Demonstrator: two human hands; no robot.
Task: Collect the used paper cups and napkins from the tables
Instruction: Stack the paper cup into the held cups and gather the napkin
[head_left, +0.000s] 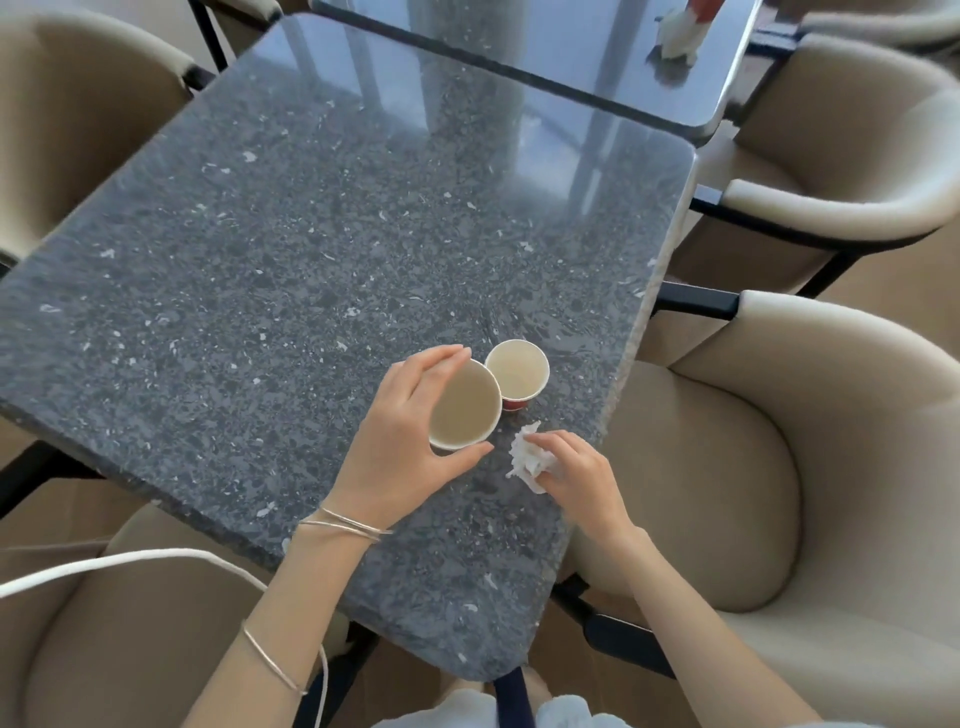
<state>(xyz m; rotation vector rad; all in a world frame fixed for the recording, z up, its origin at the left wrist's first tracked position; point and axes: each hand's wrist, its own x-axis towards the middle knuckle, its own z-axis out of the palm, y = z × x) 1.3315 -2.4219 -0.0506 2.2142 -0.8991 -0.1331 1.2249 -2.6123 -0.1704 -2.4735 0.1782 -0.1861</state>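
On the dark speckled table (291, 291), near its right edge, my left hand (400, 441) grips a paper cup (465, 405) around its rim, fingers and thumb on either side. A second paper cup (517, 371) with a red outside stands just beyond it, touching or nearly touching. My right hand (576, 475) is closed on a crumpled white napkin (527, 457) that rests on the table beside the cups. On the far table (571, 57) another red cup with a white napkin (680, 31) stands, partly cut off by the frame.
Beige padded armchairs ring the table: one at right (779, 467), one at far right (852, 150), one at far left (78, 119) and one at near left (130, 639). A white cable (130, 558) crosses the near-left chair.
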